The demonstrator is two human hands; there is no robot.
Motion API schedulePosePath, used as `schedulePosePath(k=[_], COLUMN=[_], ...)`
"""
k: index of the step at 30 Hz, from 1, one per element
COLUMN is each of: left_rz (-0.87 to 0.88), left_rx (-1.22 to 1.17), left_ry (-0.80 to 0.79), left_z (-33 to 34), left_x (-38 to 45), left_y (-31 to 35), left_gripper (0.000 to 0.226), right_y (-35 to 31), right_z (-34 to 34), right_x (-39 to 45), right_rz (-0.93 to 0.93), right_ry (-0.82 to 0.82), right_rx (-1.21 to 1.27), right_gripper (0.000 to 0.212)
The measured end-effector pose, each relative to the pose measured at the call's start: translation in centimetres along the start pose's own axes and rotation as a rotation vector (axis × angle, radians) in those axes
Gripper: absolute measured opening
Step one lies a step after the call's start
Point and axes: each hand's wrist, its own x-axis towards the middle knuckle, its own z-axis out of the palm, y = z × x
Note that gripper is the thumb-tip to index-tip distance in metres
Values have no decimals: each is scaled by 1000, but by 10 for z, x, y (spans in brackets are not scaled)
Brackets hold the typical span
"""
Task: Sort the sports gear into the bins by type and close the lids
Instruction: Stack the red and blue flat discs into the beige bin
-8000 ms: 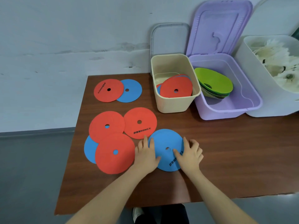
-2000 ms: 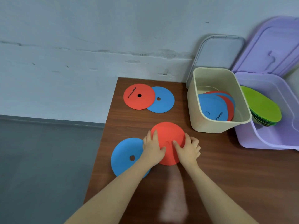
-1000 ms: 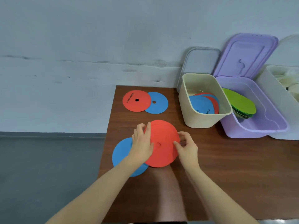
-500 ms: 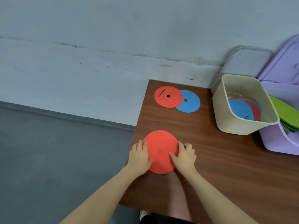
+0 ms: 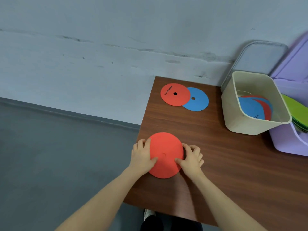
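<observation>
Two bare hands hold one flat orange-red round foam disc (image 5: 165, 154) at the near left corner of a dark brown wood-grain table (image 5: 233, 164). Left hand (image 5: 141, 156): fingers curled over the disc's left rim, thumb pressed on its top face. Right hand (image 5: 191, 157): fingers curled at the right rim, thumb on top; the disc is gripped from both sides. No writing can be read on this disc, and whether another disc lies beneath it cannot be told. At the far left of the table, one orange-red flat disc with a black centre hole (image 5: 175, 94) bears black lettering near its rim, too small to read with certainty; it overlaps one blue flat disc with a centre hole (image 5: 197, 99). One cream rectangular plastic bin (image 5: 241, 124) stands at the far right, its grey-framed clear lid (image 5: 260, 55) propped behind it against the grey-blue wall (image 5: 100, 47); inside lean blue and red discs (image 5: 253, 108), the front blue one printed with letters ending "CE". Just beside it, touching, stands a lilac plastic bin (image 5: 290, 140) holding lime-green discs (image 5: 298, 112). The held disc sits close to the table's left edge, beyond which is grey floor (image 5: 50, 147); bare wood lies between it and the bins.
</observation>
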Motion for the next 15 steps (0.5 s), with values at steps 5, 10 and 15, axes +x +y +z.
schedulePosePath(k=[5, 10, 15], left_rz=[23, 52, 164], left_rx=[121, 77, -103], left_ry=[-112, -120, -26], left_z=[2, 3, 3], left_x=[7, 7, 3], left_y=[0, 1, -5], left_gripper=[90, 87, 89], right_y=[-1, -3, 1], right_z=[13, 10, 13], right_x=[-8, -4, -11], right_rz=[-35, -2, -66], right_ry=[45, 41, 73], right_rx=[-40, 80, 200], right_gripper=[72, 69, 67])
